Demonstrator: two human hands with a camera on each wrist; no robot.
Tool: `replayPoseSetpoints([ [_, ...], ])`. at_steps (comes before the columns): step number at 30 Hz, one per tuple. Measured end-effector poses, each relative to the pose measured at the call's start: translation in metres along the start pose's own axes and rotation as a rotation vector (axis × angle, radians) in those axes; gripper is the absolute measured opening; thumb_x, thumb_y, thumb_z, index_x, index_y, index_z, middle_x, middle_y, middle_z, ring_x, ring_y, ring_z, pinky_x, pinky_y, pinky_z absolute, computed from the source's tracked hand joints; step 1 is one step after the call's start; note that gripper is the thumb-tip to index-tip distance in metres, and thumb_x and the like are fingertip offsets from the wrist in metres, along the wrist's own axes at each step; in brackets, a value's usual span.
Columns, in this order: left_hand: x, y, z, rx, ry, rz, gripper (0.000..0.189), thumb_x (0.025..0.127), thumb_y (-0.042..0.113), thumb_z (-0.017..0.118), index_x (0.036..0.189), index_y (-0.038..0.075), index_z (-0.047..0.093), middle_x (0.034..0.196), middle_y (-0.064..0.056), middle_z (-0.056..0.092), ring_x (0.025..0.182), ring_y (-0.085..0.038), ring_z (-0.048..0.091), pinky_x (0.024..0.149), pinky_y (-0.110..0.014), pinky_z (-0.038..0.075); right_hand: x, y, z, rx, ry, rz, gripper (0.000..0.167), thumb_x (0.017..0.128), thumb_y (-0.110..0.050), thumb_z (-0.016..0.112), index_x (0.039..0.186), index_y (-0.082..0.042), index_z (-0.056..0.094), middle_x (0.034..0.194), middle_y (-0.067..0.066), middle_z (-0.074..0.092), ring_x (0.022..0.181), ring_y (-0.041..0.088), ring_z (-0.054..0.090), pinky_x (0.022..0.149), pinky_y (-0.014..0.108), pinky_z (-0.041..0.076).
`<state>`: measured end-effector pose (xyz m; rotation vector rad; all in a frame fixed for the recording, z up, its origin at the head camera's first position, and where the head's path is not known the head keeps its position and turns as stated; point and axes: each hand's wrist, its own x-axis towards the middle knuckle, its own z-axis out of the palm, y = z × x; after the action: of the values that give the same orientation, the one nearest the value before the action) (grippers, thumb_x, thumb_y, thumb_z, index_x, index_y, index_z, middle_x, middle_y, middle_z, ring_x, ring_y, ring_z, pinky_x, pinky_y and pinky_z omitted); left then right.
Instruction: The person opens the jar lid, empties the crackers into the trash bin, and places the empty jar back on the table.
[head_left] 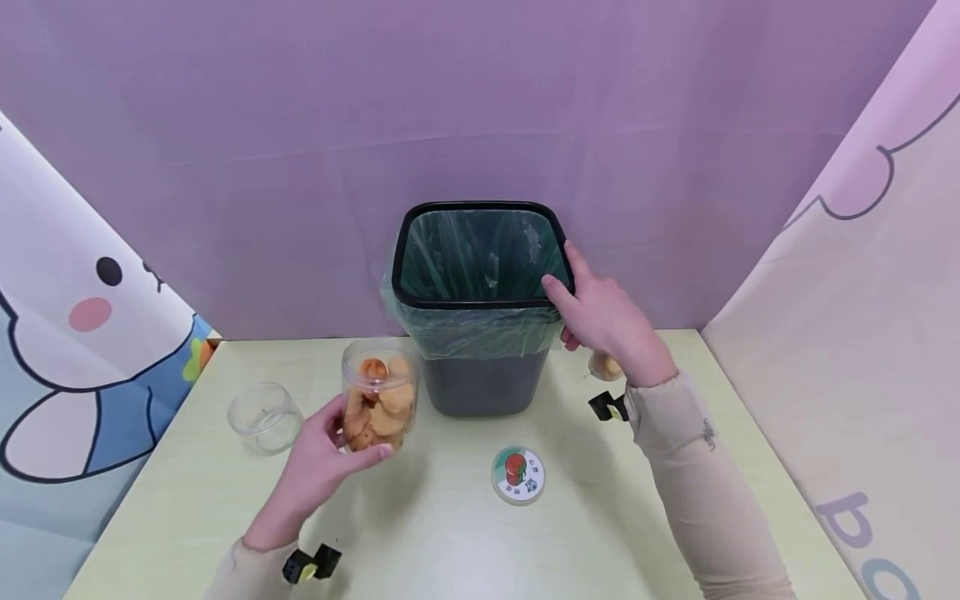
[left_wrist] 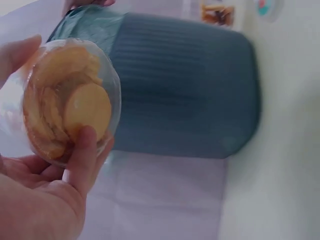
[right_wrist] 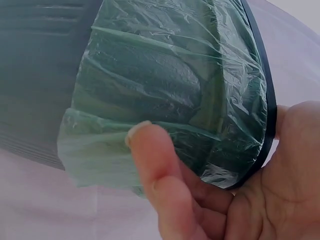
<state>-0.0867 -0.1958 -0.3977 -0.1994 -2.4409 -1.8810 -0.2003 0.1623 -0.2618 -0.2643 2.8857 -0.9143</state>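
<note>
My left hand (head_left: 322, 458) grips a clear plastic jar (head_left: 380, 396) above the table, just left of the bin. Golden, round biscuit-like pieces (left_wrist: 87, 110) fill it, and in the left wrist view my fingers and thumb curve round its sides. A grey trash bin (head_left: 483, 387) with a black rim stands upright at the table's back. Its green plastic bag (right_wrist: 150, 75) is folded over the rim and hangs down outside. My right hand (head_left: 603, 317) holds the bin's right front corner, thumb over the rim and the other fingers outside.
A round lid (head_left: 518, 475) with a tomato picture lies in front of the bin. To the left sits a clear round container (head_left: 265, 418). Partly behind my right wrist is a small jar (head_left: 604, 367) with brownish contents. A purple curtain (head_left: 300, 167) hangs behind the table.
</note>
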Motion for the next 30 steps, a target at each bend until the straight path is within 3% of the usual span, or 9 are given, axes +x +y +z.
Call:
replayPoseSetpoints([
  [13, 0.029, 0.059, -0.037, 0.234, 0.087, -0.036, 0.077, 0.081, 0.033, 0.084, 0.142, 0.006, 0.047, 0.13, -0.013, 0.056, 0.11, -0.029, 0.057, 0.081, -0.022, 0.052, 0.003, 0.001, 0.003, 0.051, -0.005, 0.01, 0.079, 0.098, -0.069, 0.03, 0.158, -0.035, -0.009, 0.069, 0.006, 0.068, 0.066, 0.022, 0.067, 0.095, 0.049, 0.045],
  [16, 0.038, 0.072, -0.043, 0.28, 0.103, -0.036, 0.081, 0.081, 0.038, 0.084, 0.144, 0.006, 0.045, 0.134, -0.013, 0.054, 0.115, -0.032, 0.055, 0.087, -0.033, 0.053, 0.004, 0.001, 0.004, 0.057, 0.0, 0.009, 0.079, 0.098, -0.068, 0.031, 0.158, -0.035, -0.009, 0.069, 0.006, 0.068, 0.065, 0.022, 0.067, 0.096, 0.05, 0.045],
  [21, 0.055, 0.089, -0.051, 0.317, 0.119, 0.007, 0.087, 0.079, 0.04, 0.084, 0.147, 0.006, 0.042, 0.138, -0.014, 0.052, 0.122, -0.035, 0.051, 0.098, -0.057, 0.046, 0.004, 0.001, 0.004, 0.068, 0.009, 0.009, 0.078, 0.099, -0.067, 0.032, 0.159, -0.035, -0.007, 0.068, 0.006, 0.068, 0.065, 0.022, 0.067, 0.096, 0.049, 0.045],
  [30, 0.086, 0.11, -0.052, 0.491, 0.117, 0.108, 0.088, 0.079, 0.046, 0.082, 0.147, 0.006, 0.044, 0.135, -0.016, 0.056, 0.118, -0.034, 0.053, 0.094, -0.054, 0.047, 0.005, 0.002, 0.005, 0.067, 0.014, 0.01, 0.078, 0.099, -0.065, 0.033, 0.159, -0.034, -0.006, 0.068, 0.006, 0.068, 0.063, 0.021, 0.067, 0.094, 0.048, 0.046],
])
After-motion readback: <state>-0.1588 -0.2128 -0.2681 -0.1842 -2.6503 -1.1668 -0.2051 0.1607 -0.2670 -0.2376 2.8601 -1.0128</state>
